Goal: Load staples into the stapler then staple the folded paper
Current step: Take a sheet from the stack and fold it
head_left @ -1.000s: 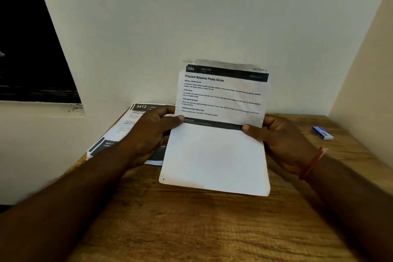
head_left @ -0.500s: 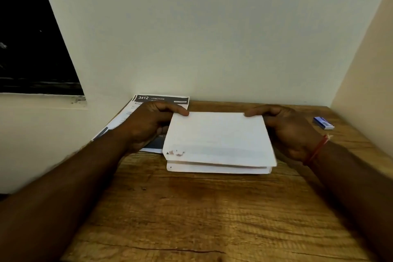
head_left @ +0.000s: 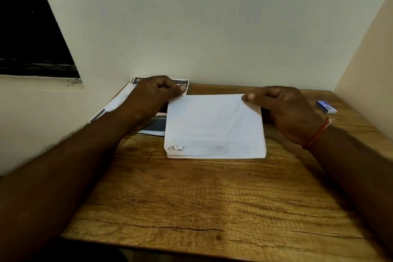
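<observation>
I have the left grip (head_left: 157,93) and right grip (head_left: 285,108) each pinching a far corner of the folded paper (head_left: 214,127). It lies flat on the tabletop (head_left: 191,198) between them, long axis grip to grip. The small blue box (head_left: 326,107) lies outboard of my right grip, the nearer one.

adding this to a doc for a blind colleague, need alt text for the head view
The left hand and right hand pinch the far corners of a folded paper lying flat on a wooden table. Some printed sheets lie beneath the left hand, and a small blue box sits at the table's far right.
</observation>
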The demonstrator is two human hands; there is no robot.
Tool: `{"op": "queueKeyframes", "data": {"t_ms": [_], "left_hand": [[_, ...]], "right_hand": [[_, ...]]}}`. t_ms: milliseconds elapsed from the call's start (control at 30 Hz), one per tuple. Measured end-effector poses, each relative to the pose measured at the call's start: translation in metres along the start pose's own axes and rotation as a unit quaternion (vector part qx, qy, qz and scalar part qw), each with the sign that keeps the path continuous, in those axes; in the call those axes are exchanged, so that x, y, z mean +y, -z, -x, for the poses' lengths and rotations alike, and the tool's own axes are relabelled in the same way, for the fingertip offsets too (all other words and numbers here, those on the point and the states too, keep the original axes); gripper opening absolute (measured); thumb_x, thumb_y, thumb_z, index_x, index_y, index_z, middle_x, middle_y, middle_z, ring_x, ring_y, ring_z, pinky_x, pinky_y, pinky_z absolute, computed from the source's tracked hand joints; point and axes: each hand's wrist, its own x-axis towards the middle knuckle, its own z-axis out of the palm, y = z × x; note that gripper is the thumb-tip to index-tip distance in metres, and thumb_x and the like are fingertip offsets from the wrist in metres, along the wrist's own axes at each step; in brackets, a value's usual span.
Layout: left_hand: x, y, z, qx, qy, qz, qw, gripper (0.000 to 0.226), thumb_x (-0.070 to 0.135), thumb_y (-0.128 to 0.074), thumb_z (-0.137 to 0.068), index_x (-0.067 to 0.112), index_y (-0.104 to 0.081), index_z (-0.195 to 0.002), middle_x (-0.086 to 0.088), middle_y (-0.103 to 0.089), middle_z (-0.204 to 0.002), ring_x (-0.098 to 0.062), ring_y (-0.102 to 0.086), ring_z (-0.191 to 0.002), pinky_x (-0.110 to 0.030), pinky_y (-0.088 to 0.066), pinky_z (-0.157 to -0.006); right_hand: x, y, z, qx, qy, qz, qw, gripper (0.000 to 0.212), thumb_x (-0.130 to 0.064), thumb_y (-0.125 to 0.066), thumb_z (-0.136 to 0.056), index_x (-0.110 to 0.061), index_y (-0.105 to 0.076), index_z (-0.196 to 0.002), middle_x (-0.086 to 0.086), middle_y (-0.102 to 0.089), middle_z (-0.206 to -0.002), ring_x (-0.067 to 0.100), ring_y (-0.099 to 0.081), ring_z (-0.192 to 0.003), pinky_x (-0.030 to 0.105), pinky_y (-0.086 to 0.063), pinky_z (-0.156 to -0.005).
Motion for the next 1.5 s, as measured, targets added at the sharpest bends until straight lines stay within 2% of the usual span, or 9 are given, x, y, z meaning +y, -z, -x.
{"op": "queueKeyframes", "data": {"t_ms": [133,233,533,733,900,1000,1233,1400,1500], "left_hand": [[0.004,-0.001,0.005,-0.010,-0.086,-0.214,0.973,0.015,0.042,-0.082,-0.102,0.028,-0.086,-0.102,0.004,-0.087,-0.094,-0.003,-0.076,-0.085,-0.032,-0.055,-0.081],[0.016,-0.008,0.012,-0.020,-0.115,-0.302,0.946,0.022,0.045,-0.074,-0.107,0.030,-0.087,-0.097,0.006,-0.086,-0.094,-0.015,-0.080,-0.086,-0.041,-0.061,-0.077],[0.032,-0.039,0.028,-0.095,-0.066,-0.317,0.941,0.031,0.042,-0.073,-0.108,0.019,-0.080,-0.087,0.013,-0.067,-0.065,0.004,-0.054,-0.054,-0.010,-0.039,-0.053],[0.036,-0.044,0.034,-0.137,-0.061,-0.343,0.927,0.025,0.043,-0.073,-0.107,0.025,-0.076,-0.090,0.014,-0.068,-0.073,0.004,-0.055,-0.059,-0.010,-0.040,-0.055],[0.034,-0.049,0.045,-0.180,-0.103,-0.348,0.914,0.021,0.042,-0.070,-0.109,0.029,-0.070,-0.092,0.026,-0.062,-0.066,-0.001,-0.052,-0.059,-0.014,-0.041,-0.057],[0.032,-0.054,0.050,-0.203,-0.105,-0.334,0.915,0.016,0.037,-0.071,-0.109,0.027,-0.072,-0.097,0.029,-0.062,-0.065,0.000,-0.052,-0.057,-0.013,-0.041,-0.057],[0.027,-0.058,0.051,-0.228,-0.110,-0.331,0.909,0.017,0.035,-0.072,-0.108,0.030,-0.070,-0.092,0.027,-0.062,-0.067,0.000,-0.053,-0.060,-0.013,-0.042,-0.058],[0.031,-0.041,0.045,-0.209,-0.130,-0.360,0.900,0.016,0.035,-0.070,-0.109,0.031,-0.070,-0.094,0.026,-0.066,-0.075,0.003,-0.057,-0.064,-0.010,-0.043,-0.062],[0.032,-0.034,0.042,-0.203,-0.133,-0.368,0.897,0.017,0.038,-0.069,-0.109,0.031,-0.069,-0.094,0.022,-0.066,-0.076,0.001,-0.056,-0.065,-0.010,-0.042,-0.061]], "right_hand": [[0.000,-0.004,0.005,0.004,0.068,0.109,0.992,0.015,-0.009,-0.084,-0.095,-0.011,-0.087,-0.109,0.005,-0.087,-0.107,0.023,-0.084,-0.103,0.042,-0.069,-0.093],[-0.001,-0.006,0.005,-0.003,0.111,0.143,0.983,0.019,-0.016,-0.087,-0.092,-0.020,-0.088,-0.111,0.022,-0.082,-0.109,0.044,-0.077,-0.104,0.053,-0.068,-0.089],[-0.009,-0.014,0.013,-0.058,0.065,0.059,0.994,0.043,0.003,-0.080,-0.096,-0.014,-0.076,-0.135,0.018,-0.084,-0.112,0.025,-0.083,-0.098,0.034,-0.068,-0.085],[-0.010,-0.022,0.018,-0.042,-0.008,0.066,0.997,0.029,-0.021,-0.095,-0.085,-0.016,-0.086,-0.113,0.022,-0.083,-0.104,0.042,-0.082,-0.098,0.050,-0.067,-0.090],[-0.018,-0.021,0.022,-0.116,0.023,0.224,0.967,0.016,-0.034,-0.091,-0.090,-0.021,-0.089,-0.098,-0.002,-0.087,-0.102,0.021,-0.084,-0.097,0.044,-0.067,-0.091],[-0.019,-0.023,0.022,-0.166,0.042,0.236,0.956,0.012,-0.029,-0.089,-0.093,-0.018,-0.090,-0.099,0.006,-0.086,-0.100,0.039,-0.079,-0.098,0.051,-0.064,-0.087],[-0.018,-0.018,0.018,-0.216,0.013,0.263,0.940,0.012,-0.029,-0.086,-0.097,-0.017,-0.088,-0.097,0.020,-0.082,-0.093,0.041,-0.073,-0.079,0.043,-0.056,-0.073],[-0.020,0.001,0.011,-0.184,-0.011,0.245,0.952,0.012,-0.016,-0.079,-0.100,-0.005,-0.084,-0.102,0.007,-0.082,-0.090,0.003,-0.069,-0.071,0.014,-0.051,-0.063],[-0.020,0.009,0.006,-0.157,-0.019,0.240,0.958,0.017,-0.023,-0.080,-0.099,-0.008,-0.084,-0.103,0.026,-0.076,-0.104,0.018,-0.055,-0.075,0.021,-0.046,-0.059]]}}
